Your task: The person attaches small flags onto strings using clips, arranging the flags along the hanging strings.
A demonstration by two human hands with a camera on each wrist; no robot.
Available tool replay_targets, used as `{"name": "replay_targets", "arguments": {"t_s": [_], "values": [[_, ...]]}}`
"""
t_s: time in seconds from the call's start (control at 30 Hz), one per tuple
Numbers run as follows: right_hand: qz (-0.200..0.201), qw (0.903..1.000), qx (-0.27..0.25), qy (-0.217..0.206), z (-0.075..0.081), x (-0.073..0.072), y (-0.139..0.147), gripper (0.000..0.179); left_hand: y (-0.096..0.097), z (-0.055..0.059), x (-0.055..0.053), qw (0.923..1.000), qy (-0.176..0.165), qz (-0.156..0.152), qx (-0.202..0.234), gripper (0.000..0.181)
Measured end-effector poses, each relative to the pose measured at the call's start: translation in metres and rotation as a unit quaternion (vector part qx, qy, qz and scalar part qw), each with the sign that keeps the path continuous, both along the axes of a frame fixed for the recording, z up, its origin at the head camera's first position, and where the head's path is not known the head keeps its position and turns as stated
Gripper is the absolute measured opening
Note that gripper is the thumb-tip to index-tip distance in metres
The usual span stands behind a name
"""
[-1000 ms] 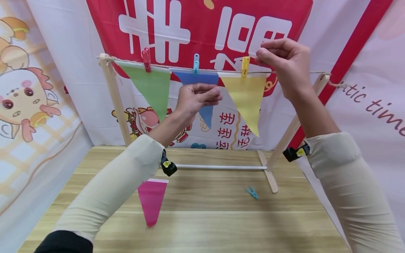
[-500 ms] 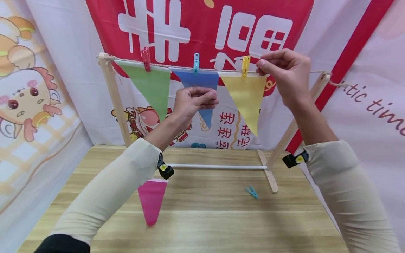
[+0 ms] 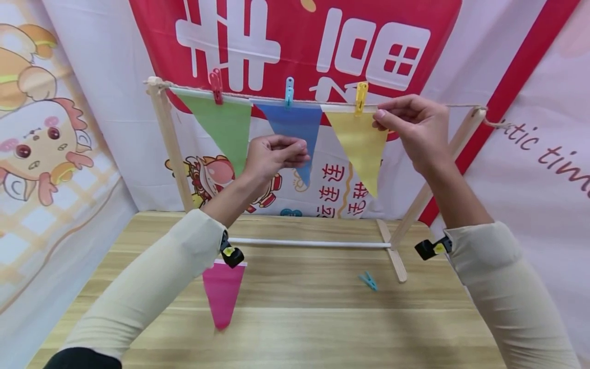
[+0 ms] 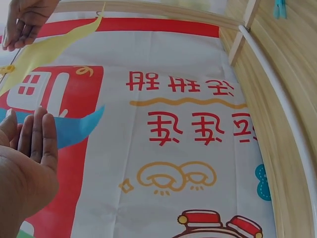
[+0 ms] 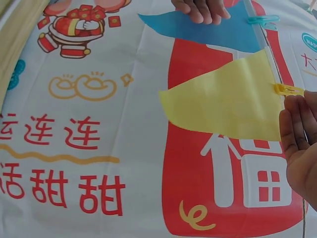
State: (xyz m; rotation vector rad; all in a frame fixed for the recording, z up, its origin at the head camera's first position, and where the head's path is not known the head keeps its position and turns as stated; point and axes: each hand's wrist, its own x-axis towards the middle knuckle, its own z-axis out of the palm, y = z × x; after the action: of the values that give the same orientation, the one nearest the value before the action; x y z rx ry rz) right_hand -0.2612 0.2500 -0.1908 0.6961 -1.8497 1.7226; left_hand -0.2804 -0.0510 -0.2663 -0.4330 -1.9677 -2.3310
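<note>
My left hand (image 3: 276,156) hangs before the blue pennant (image 3: 288,120) with nothing in its fingers. In the left wrist view its palm shows, fingers nearly straight. By the upper right corner of the yellow pennant (image 3: 357,143) is my right hand (image 3: 417,125), fingers loosely bent; contact with the paper is not clear. A yellow clothespin (image 3: 361,97) fixes that pennant to the string (image 3: 415,106). The blue one hangs from a light blue clothespin (image 3: 289,92), and a green pennant (image 3: 226,123) from a red clothespin (image 3: 215,86).
A pink pennant (image 3: 223,294) and a loose blue clothespin (image 3: 369,281) lie on the wooden table (image 3: 313,328). Wooden posts (image 3: 171,143) stand at both string ends, with a white rod (image 3: 318,243) low between them. A printed cloth hangs behind.
My left hand has drawn left and a little down, away from the yellow pennant. The right hand has sunk from above the string to the pennant's corner. The pennants hang as before.
</note>
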Motion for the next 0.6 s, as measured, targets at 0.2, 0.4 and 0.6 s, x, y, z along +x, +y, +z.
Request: {"name": "replay_targets", "arguments": {"t_s": [0.2,0.4,0.6], "values": [[0.014,0.9997,0.021,-0.007,-0.012,0.003,0.003,0.028,-0.006,-0.008,-0.001,0.9999,0.004,-0.010,0.007,0.021],[0.013,0.9982,0.051,-0.028,-0.026,0.008,0.007,0.026,-0.012,-0.014,0.002,0.9998,0.000,-0.021,0.007,0.019],[0.018,0.9974,0.058,-0.039,-0.039,0.010,0.012,0.023,-0.020,-0.021,0.002,0.9997,0.003,-0.021,-0.010,0.020]]}}
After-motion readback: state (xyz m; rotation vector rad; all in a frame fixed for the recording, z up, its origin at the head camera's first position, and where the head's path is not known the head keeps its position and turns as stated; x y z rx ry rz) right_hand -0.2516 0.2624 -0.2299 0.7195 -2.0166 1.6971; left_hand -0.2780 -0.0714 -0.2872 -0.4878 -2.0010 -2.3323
